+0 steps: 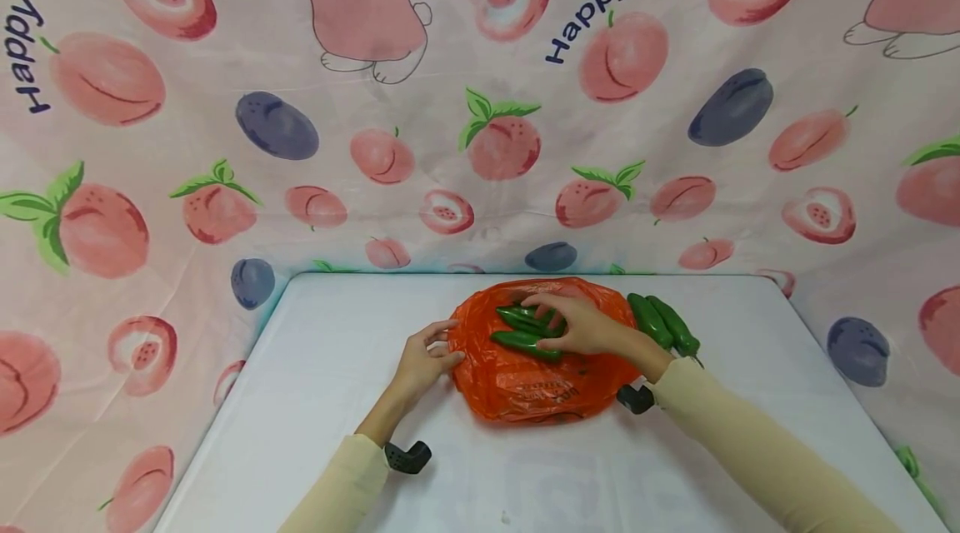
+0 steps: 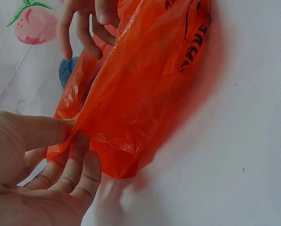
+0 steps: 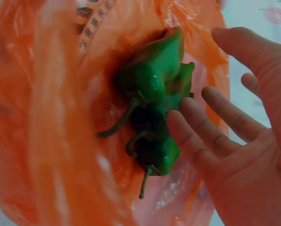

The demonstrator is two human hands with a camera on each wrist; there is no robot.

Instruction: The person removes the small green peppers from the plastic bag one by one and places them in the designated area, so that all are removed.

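An orange-red plastic bag with dark print lies spread on the white table. Several green peppers with curved stems rest together in it. At the bag's left end, my left hand pinches the plastic between thumb and fingers, plain in the left wrist view. My right hand reaches in over the peppers from the right. In the right wrist view its fingers are spread and loosely extended, the tips close beside the peppers, with nothing between them and the thumb.
Two more green peppers lie side by side on the table, just right of the bag. Behind the table's back edge hangs a pink cloth printed with fruit. A dark device sits at each wrist.
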